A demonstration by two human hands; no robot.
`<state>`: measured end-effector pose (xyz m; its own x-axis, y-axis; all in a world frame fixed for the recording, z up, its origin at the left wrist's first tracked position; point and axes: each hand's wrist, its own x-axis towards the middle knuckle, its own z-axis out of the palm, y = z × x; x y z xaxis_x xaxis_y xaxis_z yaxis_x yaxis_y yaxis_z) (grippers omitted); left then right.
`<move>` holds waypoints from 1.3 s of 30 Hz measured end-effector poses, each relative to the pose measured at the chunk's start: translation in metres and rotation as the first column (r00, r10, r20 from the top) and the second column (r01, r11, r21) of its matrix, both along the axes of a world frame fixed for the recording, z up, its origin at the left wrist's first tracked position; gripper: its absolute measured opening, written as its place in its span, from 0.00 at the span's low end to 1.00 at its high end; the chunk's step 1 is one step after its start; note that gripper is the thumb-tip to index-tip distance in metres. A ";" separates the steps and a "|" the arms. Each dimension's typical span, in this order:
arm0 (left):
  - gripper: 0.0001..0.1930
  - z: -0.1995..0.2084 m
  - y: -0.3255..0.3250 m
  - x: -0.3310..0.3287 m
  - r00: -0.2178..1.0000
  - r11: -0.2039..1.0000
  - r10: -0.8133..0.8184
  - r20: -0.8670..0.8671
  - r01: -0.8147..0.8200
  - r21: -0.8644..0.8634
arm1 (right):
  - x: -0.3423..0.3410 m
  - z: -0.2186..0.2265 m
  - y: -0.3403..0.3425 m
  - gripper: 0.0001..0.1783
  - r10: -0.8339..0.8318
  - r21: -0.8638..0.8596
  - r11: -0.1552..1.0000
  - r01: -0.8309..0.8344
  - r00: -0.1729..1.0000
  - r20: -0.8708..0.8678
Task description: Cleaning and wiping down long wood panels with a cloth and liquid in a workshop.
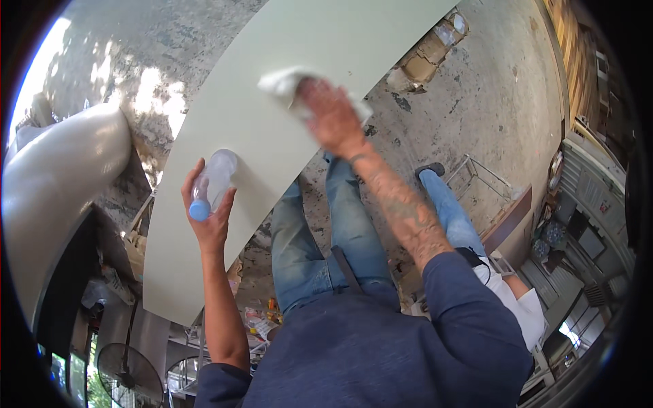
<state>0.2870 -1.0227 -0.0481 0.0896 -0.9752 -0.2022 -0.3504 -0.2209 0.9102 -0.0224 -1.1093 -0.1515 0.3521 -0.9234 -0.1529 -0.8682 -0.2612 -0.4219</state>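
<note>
My left hand [213, 228] is wrapped round a clear plastic bottle [219, 170] with a light blue cap [199, 209]. The cap end points toward me, and the bottle is over the left part of a long pale board [224, 102] with a smooth top. Farther out, my right hand [333, 119] is on a white cloth [286, 81] against the board, close to its right edge. Motion blurs this hand and the cloth, so the fingers are not sharp. Part of the cloth is hidden under the palm and shows again beyond it.
At left stands a large glossy grey curved piece [68, 170], with a fan [129, 370] below it. Torn cardboard [418, 64] lies on the concrete floor past the board. To my right are another person in jeans [449, 211], a metal frame [486, 173] and cluttered shelving.
</note>
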 end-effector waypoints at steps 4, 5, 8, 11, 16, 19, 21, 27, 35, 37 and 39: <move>0.44 -0.020 0.016 -0.026 0.997 0.992 0.071 -0.038 -0.067 0.103 | -0.121 -0.020 -0.094 0.38 -0.399 -0.387 0.866 0.318 0.905 -0.149; 0.46 -0.022 0.025 -0.028 0.987 0.975 0.160 -0.008 -0.156 0.159 | -0.118 -0.018 -0.098 0.39 -0.438 -0.400 0.849 0.345 0.883 -0.169; 0.46 -0.031 0.082 -0.020 0.889 0.849 0.446 0.106 -0.458 0.265 | -0.007 0.013 -0.005 0.43 -0.207 0.003 0.978 0.208 0.976 0.065; 0.30 -0.014 0.108 -0.059 0.830 0.797 0.498 0.252 -0.553 0.245 | 0.012 0.012 0.063 0.36 0.161 0.065 0.983 -0.170 0.979 0.129; 0.16 -0.019 0.099 -0.125 0.954 0.993 0.040 0.298 -0.070 0.092 | -0.109 0.000 -0.063 0.31 -0.166 -0.166 0.974 0.152 0.984 -0.071; 0.18 -0.043 0.031 -0.152 0.956 0.998 0.008 0.292 0.011 -0.064 | -0.090 0.004 -0.037 0.27 -0.096 -0.168 0.982 0.088 0.995 -0.041; 0.17 -0.041 -0.011 -0.166 0.952 0.993 0.071 0.298 -0.038 -0.113 | -0.079 0.013 0.012 0.23 0.037 -0.088 0.996 -0.031 0.997 0.067; 0.22 -0.029 -0.062 -0.204 0.848 0.914 0.391 -0.358 -0.315 0.255 | -0.093 0.056 -0.017 0.13 -0.572 0.603 0.768 0.215 0.654 0.495; 0.32 0.015 -0.072 -0.223 0.768 0.922 0.315 -0.557 -0.108 0.373 | -0.075 0.119 -0.017 0.23 -0.358 0.497 0.860 -0.112 0.563 0.745; 0.21 0.020 -0.065 -0.225 0.814 0.901 0.364 -0.452 -0.186 0.391 | -0.079 0.139 -0.016 0.30 -0.369 0.526 0.839 -0.143 0.562 0.741; 0.20 0.020 -0.061 -0.230 0.751 0.901 0.354 -0.557 -0.115 0.417 | -0.092 0.146 -0.014 0.30 -0.433 0.566 0.806 -0.172 0.481 0.762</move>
